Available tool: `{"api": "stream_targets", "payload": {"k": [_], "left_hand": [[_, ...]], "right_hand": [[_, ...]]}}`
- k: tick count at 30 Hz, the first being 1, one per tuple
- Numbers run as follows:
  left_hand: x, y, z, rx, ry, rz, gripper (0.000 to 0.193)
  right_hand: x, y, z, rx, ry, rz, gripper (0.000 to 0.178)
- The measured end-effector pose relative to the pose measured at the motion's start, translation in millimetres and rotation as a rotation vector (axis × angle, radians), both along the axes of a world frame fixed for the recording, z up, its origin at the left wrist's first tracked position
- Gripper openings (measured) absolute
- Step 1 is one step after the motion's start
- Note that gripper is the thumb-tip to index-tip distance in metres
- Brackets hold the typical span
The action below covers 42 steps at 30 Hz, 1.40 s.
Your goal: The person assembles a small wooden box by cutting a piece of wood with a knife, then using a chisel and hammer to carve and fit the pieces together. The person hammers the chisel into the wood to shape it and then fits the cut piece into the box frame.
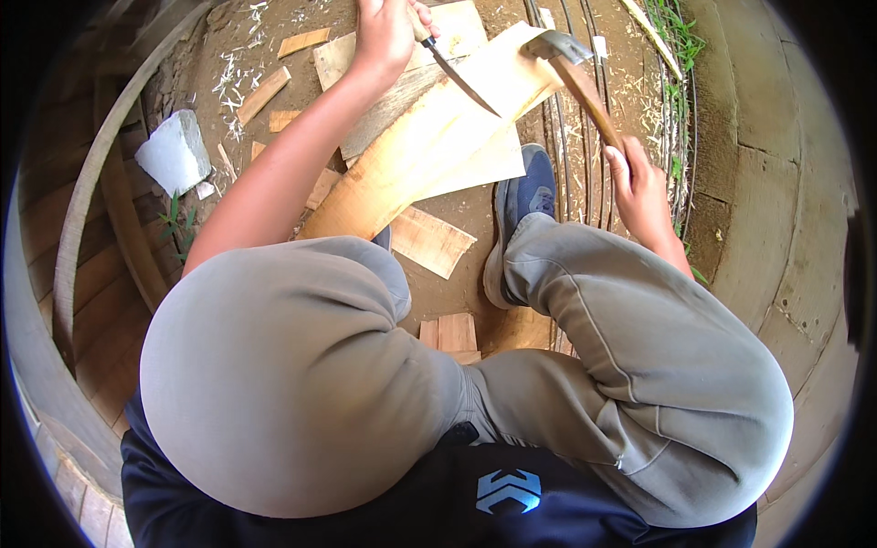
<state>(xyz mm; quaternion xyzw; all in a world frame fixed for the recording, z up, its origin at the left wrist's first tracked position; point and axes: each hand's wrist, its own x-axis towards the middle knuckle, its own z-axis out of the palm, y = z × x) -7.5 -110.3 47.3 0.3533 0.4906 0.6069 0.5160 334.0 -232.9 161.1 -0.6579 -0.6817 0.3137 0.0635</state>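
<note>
My left hand (384, 38) is closed around the pale wooden handle of a knife (459, 77). Its narrow, slightly curved blade slants down to the right, with the tip over a long light-coloured wooden board (379, 173). In my right hand (643, 194) is the wooden handle of a hammer (589, 96). The hammer's curved metal head sits at the board's far right end; whether it touches the wood I cannot tell. Other flat boards (470, 169) lie beneath the long one, which slopes from near my left knee toward the far right.
Wood offcuts (431, 239) and pale shavings (239, 87) litter the dirt floor. A grey-white stone block (174, 151) sits at left. Dark rods or cables (585, 183) run past my shoe (530, 183). Stone-like slabs (758, 201) border the right, and a curved wooden strip (80, 196) the left.
</note>
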Motion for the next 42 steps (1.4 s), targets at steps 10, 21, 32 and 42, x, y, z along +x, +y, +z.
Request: {"api": "stream_targets", "payload": {"k": [10, 21, 32, 42], "left_hand": [[-16, -2, 55, -0.276, -0.031, -0.124, 0.031], [-15, -27, 69, -0.391, 1.037, -0.673, 0.033], [-36, -78, 63, -0.291, 1.127, -0.879, 0.042], [-40, -73, 58, -0.204, 1.143, -0.947, 0.034]], "right_hand": [[10, -13, -26, -0.121, 0.152, -0.123, 0.033], [-4, -18, -51, -0.072, 0.095, -0.070, 0.034], [-5, -35, -50, 0.003, 0.127, -0.131, 0.031], [-1, -28, -50, -0.050, 0.288, -0.214, 0.032]]}}
